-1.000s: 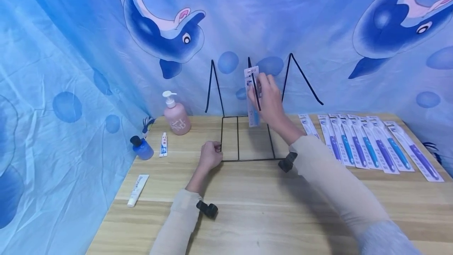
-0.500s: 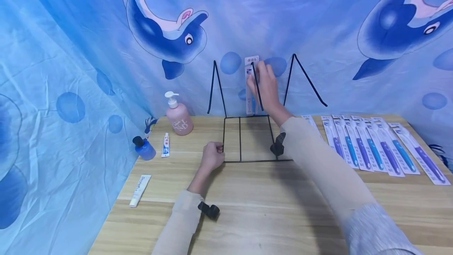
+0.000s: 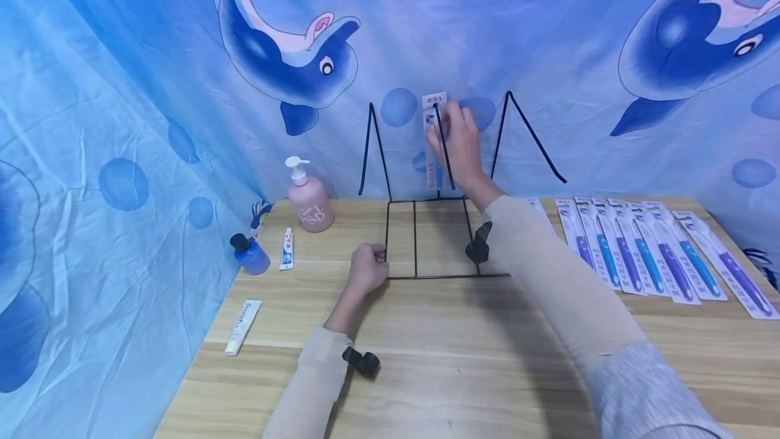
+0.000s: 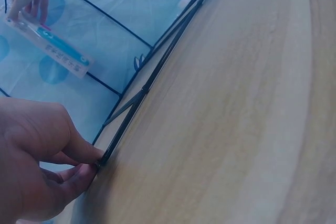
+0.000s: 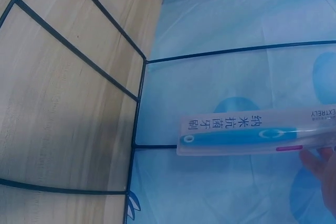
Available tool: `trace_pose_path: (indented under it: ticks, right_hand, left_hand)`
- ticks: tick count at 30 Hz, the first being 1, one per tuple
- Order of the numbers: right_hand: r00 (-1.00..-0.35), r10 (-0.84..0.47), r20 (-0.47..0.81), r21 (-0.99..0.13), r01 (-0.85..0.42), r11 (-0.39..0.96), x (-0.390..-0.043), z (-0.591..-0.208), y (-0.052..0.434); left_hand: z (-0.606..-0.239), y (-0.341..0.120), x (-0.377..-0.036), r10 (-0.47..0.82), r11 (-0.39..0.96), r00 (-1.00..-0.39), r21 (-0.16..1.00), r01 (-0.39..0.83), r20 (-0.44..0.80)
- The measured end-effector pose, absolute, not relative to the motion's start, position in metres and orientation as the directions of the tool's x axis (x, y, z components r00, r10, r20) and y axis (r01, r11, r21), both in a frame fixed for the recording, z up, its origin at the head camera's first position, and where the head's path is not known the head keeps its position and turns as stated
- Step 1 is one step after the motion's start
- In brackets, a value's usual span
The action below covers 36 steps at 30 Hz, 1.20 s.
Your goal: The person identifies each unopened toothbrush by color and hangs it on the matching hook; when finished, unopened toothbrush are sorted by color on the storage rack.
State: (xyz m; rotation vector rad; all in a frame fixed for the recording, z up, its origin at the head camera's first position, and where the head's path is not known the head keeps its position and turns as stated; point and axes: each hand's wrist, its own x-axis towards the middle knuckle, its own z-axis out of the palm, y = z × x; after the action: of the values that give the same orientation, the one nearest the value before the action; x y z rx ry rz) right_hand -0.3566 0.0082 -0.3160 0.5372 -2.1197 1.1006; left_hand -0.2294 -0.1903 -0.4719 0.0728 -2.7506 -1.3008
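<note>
Blue dolphin-print cloth (image 3: 152, 87) is hanging behind and to the left of the pale wooden counter (image 3: 463, 371). At the counter's left end a white toothpaste tube (image 3: 241, 328) is lying flat, a blue bottle with a black cap (image 3: 250, 255) is standing near the cloth, a smaller tube (image 3: 286, 249) is lying just beside it, and a pink pump bottle (image 3: 311, 198) is standing upright at the back edge.

Next, the left hand (image 3: 367, 269) is resting on the counter with its grip curled tight, thumb and fingers (image 4: 79, 153) pinching the front left corner of the black wire rack (image 3: 416, 236); the rack's base frame is lying flat on the wood while its thin prongs are rising against the cloth.

Further right, the right hand (image 3: 460, 144) is reaching up to the rack's middle prong, its grip closed on the top of a packaged toothbrush (image 3: 434, 141) (a blue-handled brush in a clear and white blister pack). The pack is hanging upright against the cloth, close against that prong and clear of the counter; whether its hole is over the wire cannot be told.

At the far right, a row of packaged toothbrushes (image 3: 652, 256) is lying flat side by side on the counter, handles blue and purple, well apart from the rack's base.
</note>
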Motion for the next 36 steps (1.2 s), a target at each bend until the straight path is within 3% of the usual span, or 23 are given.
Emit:
trace_pose_path:
  ticks: [10, 15, 22, 29, 36]
  right_hand:
    - [-0.76, -0.081, 0.644, -0.626, -0.586, 0.515, -0.355, -0.324, 0.026]
    - [-0.832, -0.088, 0.548, -0.656, -0.493, 0.572, -0.354, -0.332, 0.052]
    - [-0.86, -0.113, 0.497, -0.602, -0.435, 0.669, -0.359, -0.356, 0.111]
    - [-0.975, -0.092, 0.2, -0.609, -0.198, 0.768, -0.358, -0.382, 0.166]
    - [-0.999, -0.021, 0.05, -0.468, -0.042, 0.883, -0.354, -0.417, 0.193]
  left_hand:
    - [-0.473, -0.189, -0.229, -0.09, 0.626, -0.995, 0.78, -0.016, 0.052]
    - [-0.472, -0.188, -0.229, -0.096, 0.623, -0.995, 0.781, -0.027, 0.042]
    - [-0.472, -0.188, -0.23, -0.107, 0.629, -0.993, 0.777, -0.031, 0.047]
    - [-0.472, -0.19, -0.232, -0.106, 0.632, -0.993, 0.774, -0.028, 0.05]
    - [-0.473, -0.19, -0.232, -0.102, 0.624, -0.993, 0.781, -0.021, 0.055]
